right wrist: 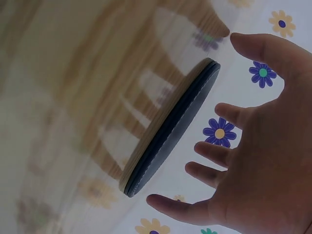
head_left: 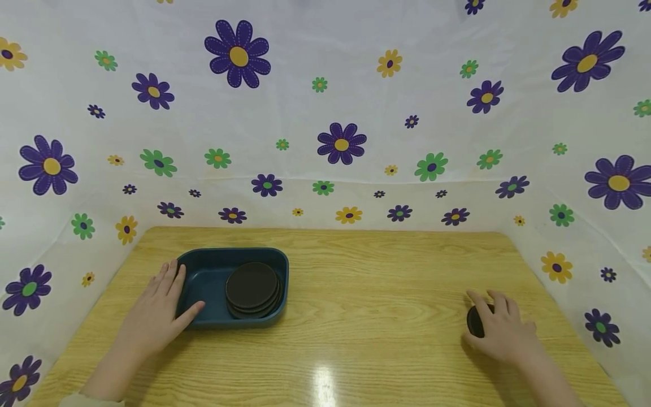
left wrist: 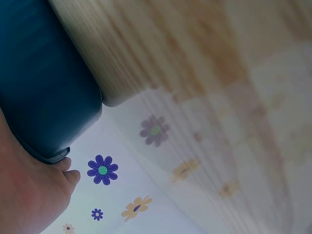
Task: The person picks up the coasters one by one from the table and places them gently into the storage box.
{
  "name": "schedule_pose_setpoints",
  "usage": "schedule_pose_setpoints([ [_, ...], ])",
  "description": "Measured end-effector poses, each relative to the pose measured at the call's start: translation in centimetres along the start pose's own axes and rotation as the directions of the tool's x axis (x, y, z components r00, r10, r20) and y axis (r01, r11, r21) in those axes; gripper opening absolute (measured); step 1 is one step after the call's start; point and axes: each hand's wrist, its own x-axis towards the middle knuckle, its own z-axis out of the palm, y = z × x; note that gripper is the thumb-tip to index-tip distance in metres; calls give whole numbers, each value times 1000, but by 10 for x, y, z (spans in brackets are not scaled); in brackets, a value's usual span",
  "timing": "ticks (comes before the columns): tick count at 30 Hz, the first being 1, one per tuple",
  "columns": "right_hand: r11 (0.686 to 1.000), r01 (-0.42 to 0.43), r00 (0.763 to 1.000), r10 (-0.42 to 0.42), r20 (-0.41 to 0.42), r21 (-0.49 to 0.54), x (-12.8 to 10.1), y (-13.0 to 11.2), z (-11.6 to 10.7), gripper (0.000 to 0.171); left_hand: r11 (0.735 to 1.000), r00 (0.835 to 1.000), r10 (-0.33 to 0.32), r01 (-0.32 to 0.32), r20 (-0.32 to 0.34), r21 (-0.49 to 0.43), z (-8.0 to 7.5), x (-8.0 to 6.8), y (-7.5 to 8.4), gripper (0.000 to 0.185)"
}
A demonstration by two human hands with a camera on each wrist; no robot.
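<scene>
right hand (head_left: pixel 500 330): fingers spread and relaxed over a lone dark disc (head_left: pixel 475 320) lying flat on the surface (head_left: pixel 366 316), at its right side, not gripped. left hand (head_left: pixel 155 314): fingers straight, resting against the blue tray (head_left: pixel 203 257), well apart to the left, holding stacked discs (head_left: pixel 252 288).

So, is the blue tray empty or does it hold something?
Not empty: the blue tray holds a stack of dark round coasters in its right half.
</scene>
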Motion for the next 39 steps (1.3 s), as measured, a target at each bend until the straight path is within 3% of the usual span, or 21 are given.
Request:
schedule_pose_setpoints([
  [13, 999, -19, 995, 15, 100, 46, 7, 15, 6, 90, 1000, 1000, -4, 4, 14, 3, -1, 0, 0, 98],
  [29, 998, -48, 990, 43, 131, 39, 10, 11, -3, 90, 1000, 1000, -8, 8, 22, -8, -1, -1, 1, 98],
  [39, 999, -43, 997, 44, 64, -17, 15, 5, -7, 88, 1000, 1000, -7, 7, 15, -4, 0, -1, 0, 98],
])
